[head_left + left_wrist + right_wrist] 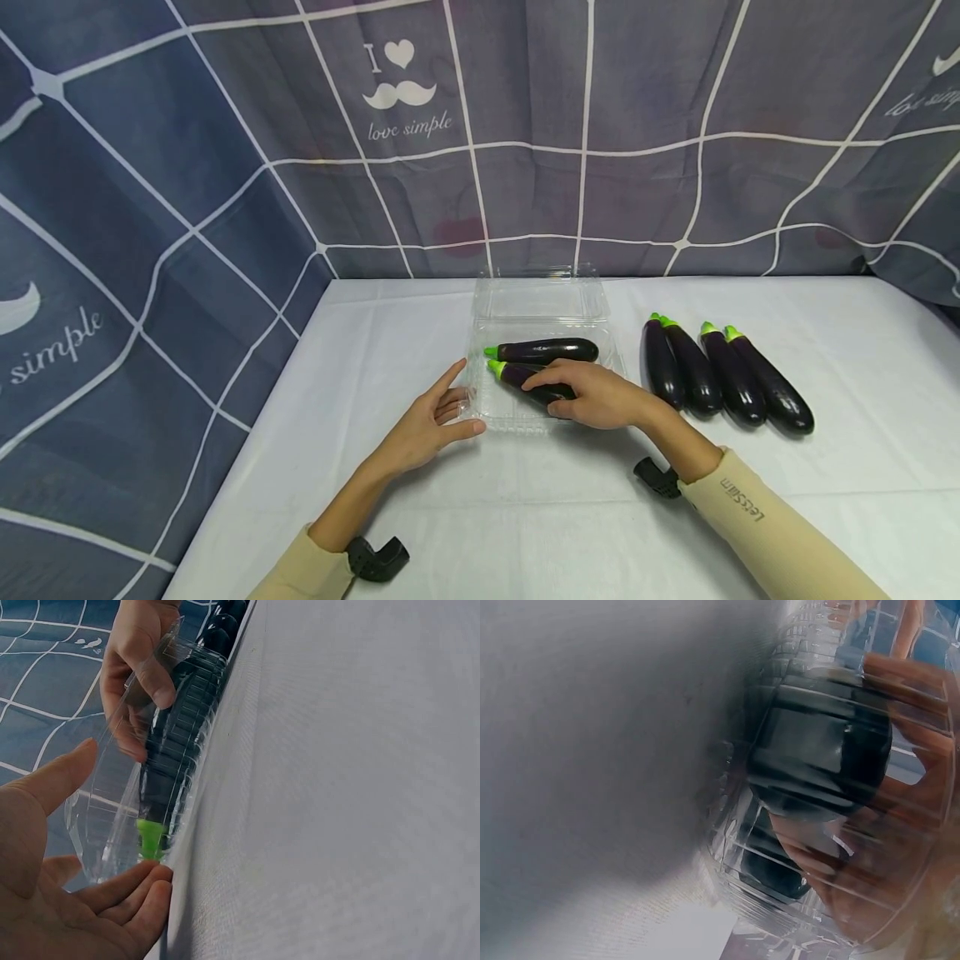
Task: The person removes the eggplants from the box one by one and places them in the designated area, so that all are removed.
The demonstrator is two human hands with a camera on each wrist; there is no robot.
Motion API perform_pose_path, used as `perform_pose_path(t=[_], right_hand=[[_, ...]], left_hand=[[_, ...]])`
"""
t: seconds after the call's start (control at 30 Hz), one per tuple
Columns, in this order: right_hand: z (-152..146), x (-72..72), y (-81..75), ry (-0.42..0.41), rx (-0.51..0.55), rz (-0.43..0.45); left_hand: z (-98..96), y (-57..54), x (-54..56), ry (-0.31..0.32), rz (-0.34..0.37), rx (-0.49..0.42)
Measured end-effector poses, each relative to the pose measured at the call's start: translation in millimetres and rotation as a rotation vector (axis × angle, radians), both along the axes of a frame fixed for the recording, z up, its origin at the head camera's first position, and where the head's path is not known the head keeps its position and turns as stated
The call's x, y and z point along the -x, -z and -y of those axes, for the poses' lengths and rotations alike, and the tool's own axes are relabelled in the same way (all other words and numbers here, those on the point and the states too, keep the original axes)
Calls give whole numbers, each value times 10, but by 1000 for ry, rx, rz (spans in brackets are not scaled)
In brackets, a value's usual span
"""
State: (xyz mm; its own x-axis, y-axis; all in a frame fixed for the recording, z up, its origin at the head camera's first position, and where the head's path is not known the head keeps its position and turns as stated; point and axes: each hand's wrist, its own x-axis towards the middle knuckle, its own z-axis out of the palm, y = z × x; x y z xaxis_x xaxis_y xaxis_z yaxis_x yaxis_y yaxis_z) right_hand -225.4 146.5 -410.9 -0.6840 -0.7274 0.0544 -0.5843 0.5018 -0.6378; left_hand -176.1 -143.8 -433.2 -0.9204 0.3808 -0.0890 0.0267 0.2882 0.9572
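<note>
A clear plastic clamshell container [498, 414] lies with its lid [536, 296] tipped back in the head view. Inside, one dark purple eggplant [551, 350] with a green stem end lies crosswise. My right hand [596, 396] holds a second eggplant [513, 375] from above, thumb and fingers on either side of its body, slanted in front of the first. Its rounded end [821, 750] shows through the clear wall in the right wrist view. My left hand [427, 429] touches the container's left side, thumb and fingers extended.
To the container's right, several more eggplants [738, 379] lie side by side on the white tablecloth [480, 533], green ends pointing away. A grey grid-patterned curtain [540, 192] rises behind the table and along its left side. Black wrist cameras [378, 560] sit on both wrists.
</note>
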Motion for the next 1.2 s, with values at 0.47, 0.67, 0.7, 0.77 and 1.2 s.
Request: perform_pose_path(t=[0.47,0.67,0.7,0.77,1.2], right_hand=[[-36,14,8,33,144,18],[-18,5,33,66,166,13],[-17,3,35,72,168,11],[-16,-4,37,85,175,10],[-34,-17,45,119,237,7]], left_hand=[[-14,17,38,3,-17,-4],[-7,13,12,-3,-10,-1],[-6,11,11,-2,-12,-3],[-6,10,5,0,-13,-5],[1,22,14,-8,1,16]])
